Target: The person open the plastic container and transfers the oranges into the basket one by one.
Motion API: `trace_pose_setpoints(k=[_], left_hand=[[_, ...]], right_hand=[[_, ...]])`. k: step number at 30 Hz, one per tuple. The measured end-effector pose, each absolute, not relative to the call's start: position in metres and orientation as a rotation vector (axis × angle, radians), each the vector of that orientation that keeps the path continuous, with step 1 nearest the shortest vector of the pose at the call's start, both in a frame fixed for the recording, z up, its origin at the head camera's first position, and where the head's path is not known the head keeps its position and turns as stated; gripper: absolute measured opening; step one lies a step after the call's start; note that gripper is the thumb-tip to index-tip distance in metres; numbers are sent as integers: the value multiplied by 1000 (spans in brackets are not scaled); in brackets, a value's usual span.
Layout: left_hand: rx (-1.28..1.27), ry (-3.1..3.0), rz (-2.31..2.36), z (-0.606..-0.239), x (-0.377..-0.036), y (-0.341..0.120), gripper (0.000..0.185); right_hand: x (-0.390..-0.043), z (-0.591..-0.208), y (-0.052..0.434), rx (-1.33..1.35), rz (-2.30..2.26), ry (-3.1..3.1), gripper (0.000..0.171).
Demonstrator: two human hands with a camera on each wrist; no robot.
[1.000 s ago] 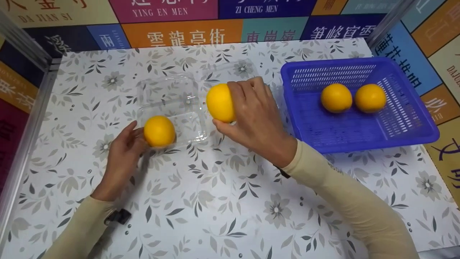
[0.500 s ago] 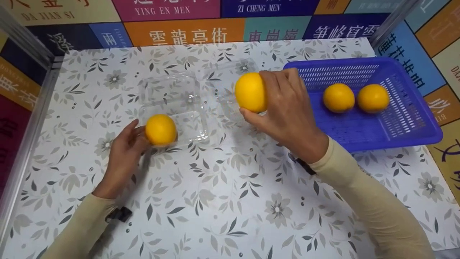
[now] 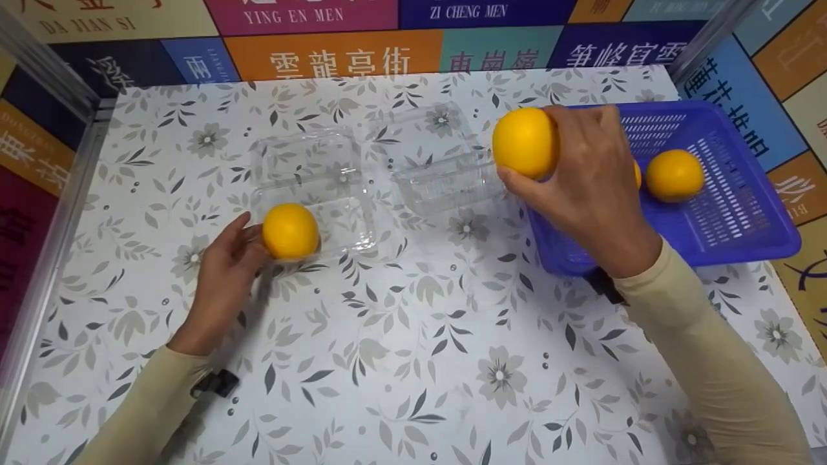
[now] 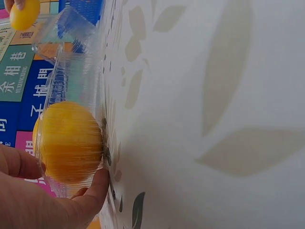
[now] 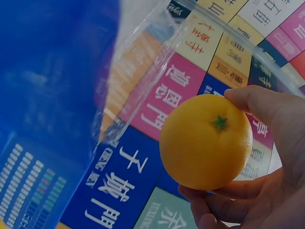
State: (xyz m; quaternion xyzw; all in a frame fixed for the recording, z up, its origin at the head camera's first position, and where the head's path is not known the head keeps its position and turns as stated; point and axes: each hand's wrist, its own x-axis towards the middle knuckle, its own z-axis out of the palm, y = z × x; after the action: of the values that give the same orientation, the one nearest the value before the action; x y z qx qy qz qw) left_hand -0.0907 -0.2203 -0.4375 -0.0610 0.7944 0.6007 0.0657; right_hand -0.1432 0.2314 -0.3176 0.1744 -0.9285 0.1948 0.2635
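My right hand [image 3: 591,174] grips an orange [image 3: 526,143], raised over the left edge of the blue plastic basket [image 3: 753,248]. Its green stem end shows on the orange [image 5: 205,143] in the right wrist view. Another orange [image 3: 290,231] sits in the near-left corner of a clear plastic clamshell box [image 3: 336,226] on the table. At that corner my left hand [image 3: 226,271] holds the box; in the left wrist view its fingers [image 4: 97,191] touch the clear wall beside the orange. Inside the basket lies an orange [image 3: 675,175], and a second one is mostly hidden behind my right hand.
The box's open lid [image 3: 446,181] spreads to the right, close to the basket. A white leaf-patterned cloth [image 3: 400,361] covers the table. Printed panels [image 3: 336,58] stand along the back and both sides.
My right hand has carried its orange rightward from above the clear box and lid to the basket's left edge. The left hand and the orange in the box have stayed in place.
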Motion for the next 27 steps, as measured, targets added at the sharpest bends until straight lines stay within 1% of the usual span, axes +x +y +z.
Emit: trace_pose_setpoints(k=[14,27], left_hand=[[-205,2402,1794,-437,-91,-221,68],[-183,2383,1826,-437,-92,-220,68]], right_hand=[[-148,-318,280,320,493,-2630,73],[-164,-317,311,230,443,-2824,77]])
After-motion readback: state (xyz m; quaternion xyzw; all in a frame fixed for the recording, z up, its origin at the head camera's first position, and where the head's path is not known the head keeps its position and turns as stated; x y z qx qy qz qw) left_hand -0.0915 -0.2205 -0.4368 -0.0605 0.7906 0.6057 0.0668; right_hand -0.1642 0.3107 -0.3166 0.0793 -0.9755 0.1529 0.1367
